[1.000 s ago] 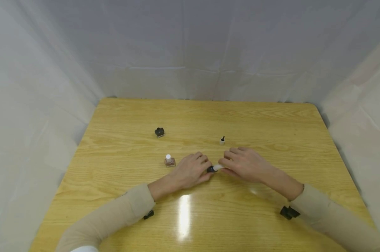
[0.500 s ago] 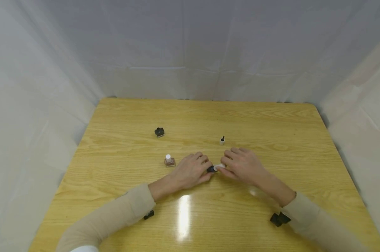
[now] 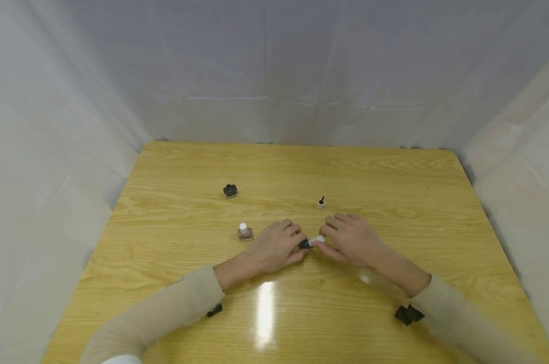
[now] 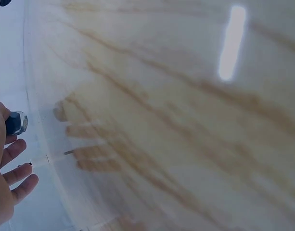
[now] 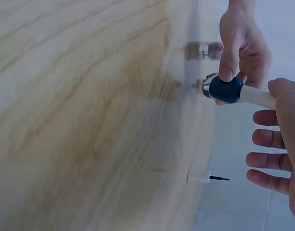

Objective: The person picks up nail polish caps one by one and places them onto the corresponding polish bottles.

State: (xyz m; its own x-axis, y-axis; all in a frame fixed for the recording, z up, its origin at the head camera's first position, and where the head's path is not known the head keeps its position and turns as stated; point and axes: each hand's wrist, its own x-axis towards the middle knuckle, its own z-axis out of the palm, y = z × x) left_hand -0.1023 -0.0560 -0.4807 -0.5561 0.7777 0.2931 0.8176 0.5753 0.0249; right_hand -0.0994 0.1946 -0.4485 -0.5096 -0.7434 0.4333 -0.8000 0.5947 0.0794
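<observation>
My left hand (image 3: 276, 245) pinches a dark blue nail polish bottle (image 5: 225, 89) between thumb and fingers, low over the table. A long white cap (image 5: 255, 96) sits on the bottle's neck, tilted up toward the right. Thumb and index finger of my right hand (image 3: 352, 240) grip that cap, while the other fingers are spread apart in the right wrist view. In the left wrist view only the base of the bottle (image 4: 15, 122) shows past the left fingers. Behind the hands, a second white cap (image 3: 321, 204) stands with its black brush pointing up.
Left of the hands stands a pinkish nail polish bottle (image 3: 245, 234) with a white cap. Farther back on the wooden table (image 3: 374, 177) is a black uncapped-looking bottle (image 3: 230, 191). Pale sheets (image 3: 279, 71) hang around the back and sides.
My right hand has turned slightly about the white cap, its forearm swinging left and then a little back right. My left hand and the bottle have stayed in place.
</observation>
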